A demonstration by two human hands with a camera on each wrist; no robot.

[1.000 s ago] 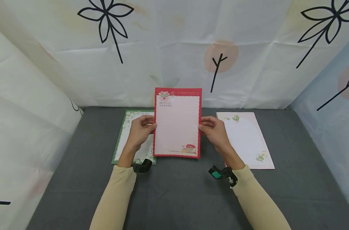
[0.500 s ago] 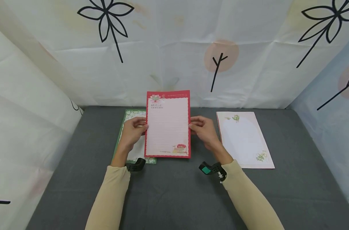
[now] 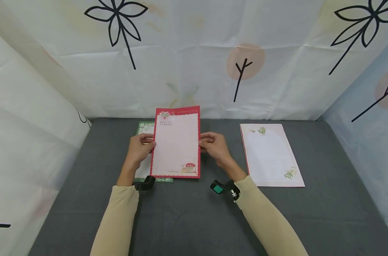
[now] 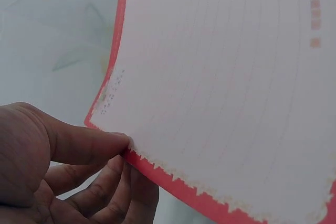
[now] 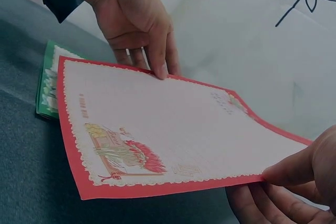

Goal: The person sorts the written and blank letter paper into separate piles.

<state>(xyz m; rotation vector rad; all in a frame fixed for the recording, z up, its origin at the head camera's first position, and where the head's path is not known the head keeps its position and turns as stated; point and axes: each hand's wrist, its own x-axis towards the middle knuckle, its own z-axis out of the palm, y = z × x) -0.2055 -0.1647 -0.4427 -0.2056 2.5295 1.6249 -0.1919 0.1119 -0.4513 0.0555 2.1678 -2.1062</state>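
Observation:
A red-bordered sheet of lined writing paper (image 3: 176, 145) is held up above the table between both hands. The left hand (image 3: 139, 151) pinches its left edge, thumb on the front and fingers behind. At the right edge, the right hand (image 3: 214, 147) pinches it the same way. Flowers decorate its top left corner and a red picture its bottom right. Partly hidden behind the sheet and the left hand lies green-bordered paper (image 3: 145, 170); the right wrist view shows it as a stack (image 5: 47, 90). The left wrist view shows the thumb (image 4: 100, 146) on the red border.
To the right lies a pile of pale paper (image 3: 272, 156) with green leaf prints, red showing along its left edge. A dark grey cloth covers the table (image 3: 187, 217). White printed curtains (image 3: 187, 64) stand behind and at the sides.
Both hands have carried the red-bordered sheet to the left and lower, so it covers more of the green-bordered paper. The pale pile on the right has not moved.

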